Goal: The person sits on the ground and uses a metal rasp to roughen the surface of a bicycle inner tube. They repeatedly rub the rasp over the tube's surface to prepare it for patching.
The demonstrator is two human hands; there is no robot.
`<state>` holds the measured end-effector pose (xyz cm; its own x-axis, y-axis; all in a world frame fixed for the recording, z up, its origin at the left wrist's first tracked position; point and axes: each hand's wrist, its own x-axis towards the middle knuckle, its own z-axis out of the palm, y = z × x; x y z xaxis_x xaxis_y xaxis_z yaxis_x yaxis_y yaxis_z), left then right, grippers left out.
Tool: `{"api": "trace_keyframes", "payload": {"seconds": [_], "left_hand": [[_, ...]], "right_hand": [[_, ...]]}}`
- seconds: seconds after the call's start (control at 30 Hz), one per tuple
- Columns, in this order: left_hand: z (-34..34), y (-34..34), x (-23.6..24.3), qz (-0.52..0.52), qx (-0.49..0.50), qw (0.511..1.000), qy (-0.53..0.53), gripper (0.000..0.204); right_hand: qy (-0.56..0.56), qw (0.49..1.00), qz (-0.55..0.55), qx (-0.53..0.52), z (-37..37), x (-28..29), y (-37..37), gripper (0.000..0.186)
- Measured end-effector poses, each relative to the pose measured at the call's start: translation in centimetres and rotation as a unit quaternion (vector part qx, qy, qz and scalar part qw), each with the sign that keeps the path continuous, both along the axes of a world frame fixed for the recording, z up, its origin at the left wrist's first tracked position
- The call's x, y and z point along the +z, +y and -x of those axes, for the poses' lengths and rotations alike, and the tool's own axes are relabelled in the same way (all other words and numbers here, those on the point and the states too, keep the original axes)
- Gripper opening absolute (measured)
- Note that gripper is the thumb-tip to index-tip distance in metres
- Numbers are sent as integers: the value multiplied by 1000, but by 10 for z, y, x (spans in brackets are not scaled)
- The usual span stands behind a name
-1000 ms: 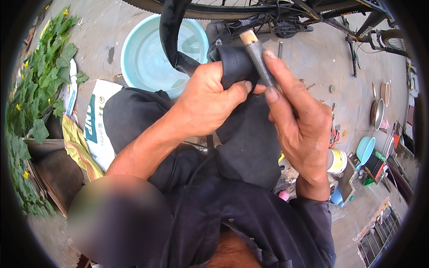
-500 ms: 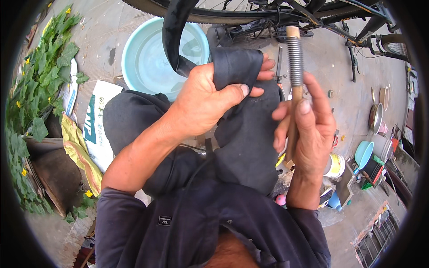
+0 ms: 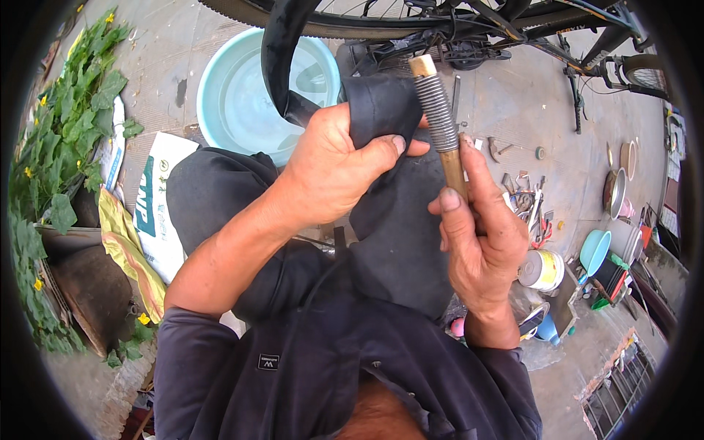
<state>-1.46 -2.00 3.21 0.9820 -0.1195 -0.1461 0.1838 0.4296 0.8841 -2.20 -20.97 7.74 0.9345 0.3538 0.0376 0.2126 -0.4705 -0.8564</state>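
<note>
A black rubber inner tube [image 3: 381, 110] is gripped by my left hand [image 3: 330, 165], the thumb pressed on top and the fingers behind it. From there the tube loops up past a pale blue basin [image 3: 201, 95] of water toward the bicycle wheel [image 3: 345, 31]. My right hand [image 3: 488, 238] is closed round the lower part of a wooden stick wrapped with a coiled metal spring [image 3: 438, 110]. Its coiled end tilts left and overlaps the edge of the flattened tube in view. Whether they touch, I cannot tell.
Loose hand tools [image 3: 524, 202] and a small hammer [image 3: 499, 151] lie on the ground at right. Beyond my right arm stand a white bucket [image 3: 541, 270] and a small blue basin [image 3: 595, 249]. Leafy plants [image 3: 66, 125] and a white sack [image 3: 158, 213] are at left.
My right hand has moved left and slightly down. The spring-wrapped stick has gone from upright to tilted left, closer to the tube. My left hand keeps its hold almost unmoved.
</note>
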Motion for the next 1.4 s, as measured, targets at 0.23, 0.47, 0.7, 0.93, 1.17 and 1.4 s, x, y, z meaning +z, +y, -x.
{"api": "trace_keyframes", "payload": {"seconds": [0.23,0.47,0.7,0.93,1.17,1.4], "left_hand": [[3,1,8,-75,-42,996,-2,40],[1,-6,2,-22,8,998,-59,37],[2,-1,2,-42,-10,999,-30,39],[1,-5,-1,30,29,998,-42,40],[3,5,12,-66,-45,997,21,40],[-3,8,5,69,8,997,18,52]], "right_hand": [[-37,999,22,12,-18,8,20,47],[-58,997,42,20,-10,9,14,46],[-36,995,84,35,-5,18,11,44],[47,994,-15,-95,-8,27,7,44],[-8,1000,0,-3,-18,14,20,43],[102,989,-45,-100,-3,24,3,46]]}}
